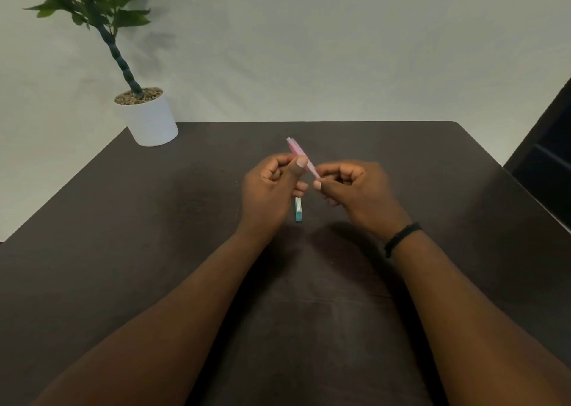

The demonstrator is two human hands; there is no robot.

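Forearms cross the dark table [123,220] from its near edge; left hand [272,189] and right hand [358,189] pinch a slim pink plastic pen [298,150], apparently unopened, small teal rectangular case [298,212] lying beneath.

Head view, looking forward and down; close over the table [123,220] — wide-angle.

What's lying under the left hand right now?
A slim teal and white piece lies on the table, near end showing. The left hand, holding the pink pen, covers its far end, so its full length cannot be told.
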